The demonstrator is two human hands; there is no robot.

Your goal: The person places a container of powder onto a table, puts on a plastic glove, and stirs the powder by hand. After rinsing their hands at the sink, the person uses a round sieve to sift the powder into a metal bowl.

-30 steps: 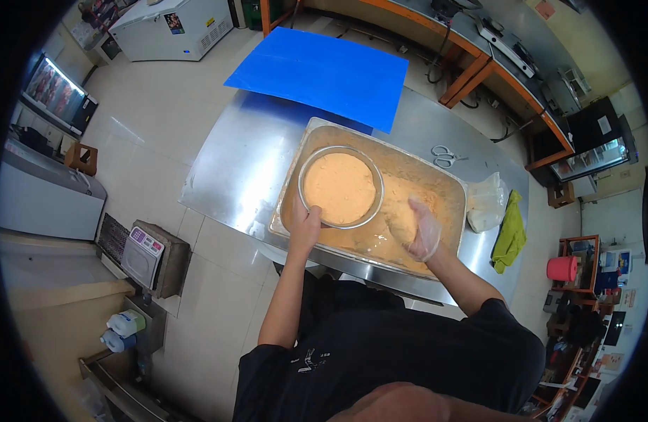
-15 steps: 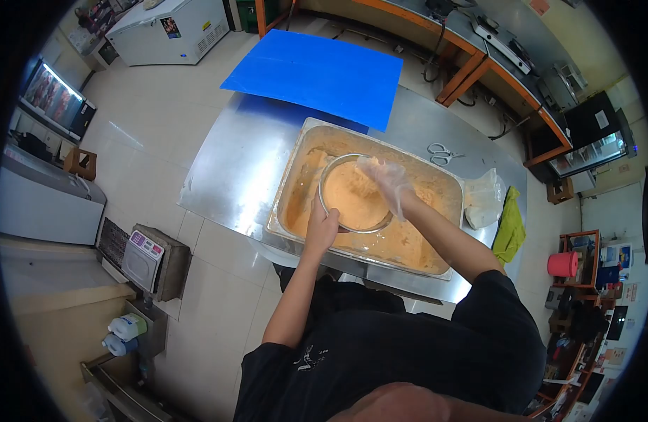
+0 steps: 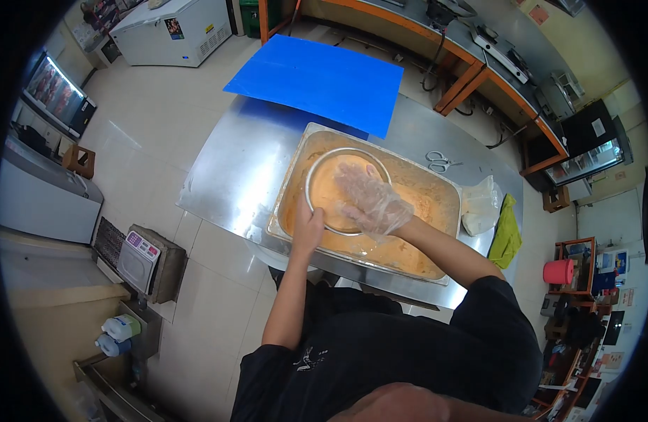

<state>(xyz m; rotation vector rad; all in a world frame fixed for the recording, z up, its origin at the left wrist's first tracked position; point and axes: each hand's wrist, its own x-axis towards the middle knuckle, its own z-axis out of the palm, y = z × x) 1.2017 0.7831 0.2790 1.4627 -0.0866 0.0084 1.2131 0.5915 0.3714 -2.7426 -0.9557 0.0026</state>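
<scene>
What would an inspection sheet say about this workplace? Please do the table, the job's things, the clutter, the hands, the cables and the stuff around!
Surface: shiny metal table, with a blue sheet at its far side.
Job's things: a tray with orange mix inside; a round metal-rimmed vessel, also with orange mix, over it.
Clutter: scissors, a plastic bag with white contents, and a green cloth at the right edge.
Hands: left hand, bare, grips the vessel's rim; right hand, in a clear glove, is open over the vessel's mix.
Cables: dark cords near the orange-framed counter.
Surroundings: white chest freezer, scale, pink bucket.
</scene>
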